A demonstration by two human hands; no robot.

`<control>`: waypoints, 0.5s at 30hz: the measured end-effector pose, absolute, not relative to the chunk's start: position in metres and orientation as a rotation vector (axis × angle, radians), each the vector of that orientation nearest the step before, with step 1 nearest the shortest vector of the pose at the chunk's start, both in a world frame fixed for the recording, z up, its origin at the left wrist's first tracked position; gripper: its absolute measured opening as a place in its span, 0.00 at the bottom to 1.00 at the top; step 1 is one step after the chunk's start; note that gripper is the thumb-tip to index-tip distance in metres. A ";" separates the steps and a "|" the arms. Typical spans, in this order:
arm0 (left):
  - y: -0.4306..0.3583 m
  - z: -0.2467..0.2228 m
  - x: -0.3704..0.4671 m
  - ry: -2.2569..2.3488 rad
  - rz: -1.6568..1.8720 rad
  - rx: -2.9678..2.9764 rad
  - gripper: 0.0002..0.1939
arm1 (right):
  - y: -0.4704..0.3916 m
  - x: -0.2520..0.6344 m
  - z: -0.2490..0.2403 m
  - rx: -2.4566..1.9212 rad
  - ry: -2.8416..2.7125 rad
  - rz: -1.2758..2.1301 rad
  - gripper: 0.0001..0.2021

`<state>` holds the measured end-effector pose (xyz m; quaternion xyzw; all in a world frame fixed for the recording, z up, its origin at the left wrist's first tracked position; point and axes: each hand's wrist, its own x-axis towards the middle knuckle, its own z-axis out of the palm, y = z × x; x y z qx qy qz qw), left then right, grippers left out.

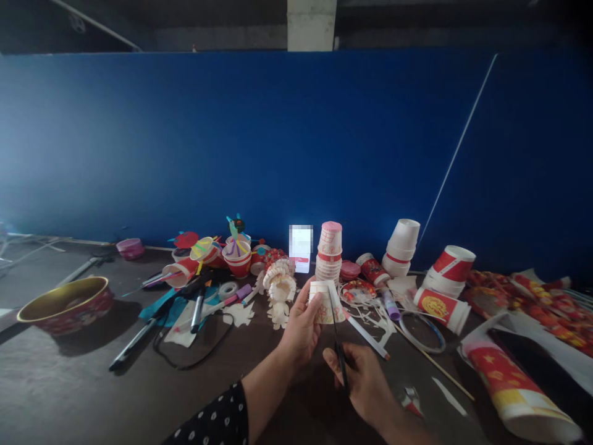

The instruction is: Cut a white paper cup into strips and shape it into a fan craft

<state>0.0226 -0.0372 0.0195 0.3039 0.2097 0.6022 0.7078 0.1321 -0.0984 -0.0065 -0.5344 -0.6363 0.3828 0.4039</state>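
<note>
1. A small white paper cup with a red printed pattern [324, 303] is held upside down above the dark table [69, 383], clasped around its wall by the curled fingers of the left hand [301, 327].
2. A pair of dark-handled scissors [338, 343] is gripped in the closed right hand [364, 380], with the blades raised against the cup's wall, apparently at the start of a cut.
3. For a clean cut, the cup is best kept steady and turned towards the blades, with the left fingertips kept clear of the cutting line.
4. Short, even snips are advised, since thin paper walls are judged likely to buckle.
5. Just behind the cup, a stack of white and red paper cups topped in pink [330, 253] is seen, and a round gold-lined red bowl [65, 303] lies well apart to the left.
6. Gold and red ornament is printed on the cups; no writing or brand can be read.
</note>
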 end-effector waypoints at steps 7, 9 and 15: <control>-0.036 0.020 0.023 0.452 1.346 0.666 0.28 | -0.100 0.132 -0.003 -1.325 -1.614 0.957 0.25; -0.036 0.020 0.023 0.443 1.350 0.667 0.28 | -0.100 0.131 -0.001 -1.323 -1.621 0.939 0.25; -0.036 0.020 0.023 0.434 1.354 0.661 0.29 | -0.100 0.129 0.001 -1.349 -1.632 0.918 0.26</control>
